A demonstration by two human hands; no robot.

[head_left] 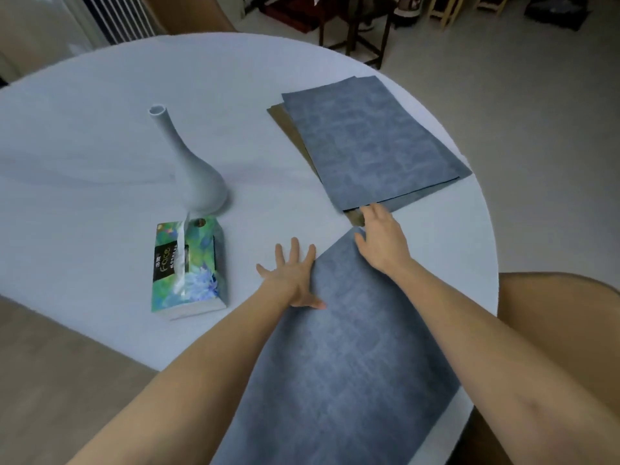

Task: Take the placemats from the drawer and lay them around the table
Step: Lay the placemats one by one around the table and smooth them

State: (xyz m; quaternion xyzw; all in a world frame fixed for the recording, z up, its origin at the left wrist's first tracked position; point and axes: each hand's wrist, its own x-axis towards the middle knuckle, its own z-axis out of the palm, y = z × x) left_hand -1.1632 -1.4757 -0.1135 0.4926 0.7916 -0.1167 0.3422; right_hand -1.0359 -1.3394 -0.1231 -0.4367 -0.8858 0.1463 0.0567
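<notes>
A blue-grey placemat (339,364) lies flat on the round white table (100,169) right in front of me, between my arms. My left hand (291,276) presses on its far left edge with fingers spread straight. My right hand (382,238) lies flat at its far right corner, fingertips reaching the near edge of a stack of placemats (369,142). That stack sits at the table's right side, blue-grey on top with a brown one showing underneath at its left and near edges.
A tall white vase (194,169) stands near the table's middle, with a green tissue pack (188,266) just in front of it. Brown chair backs show at the right (557,313), lower left and far side. Dark wooden furniture stands on the floor beyond the table.
</notes>
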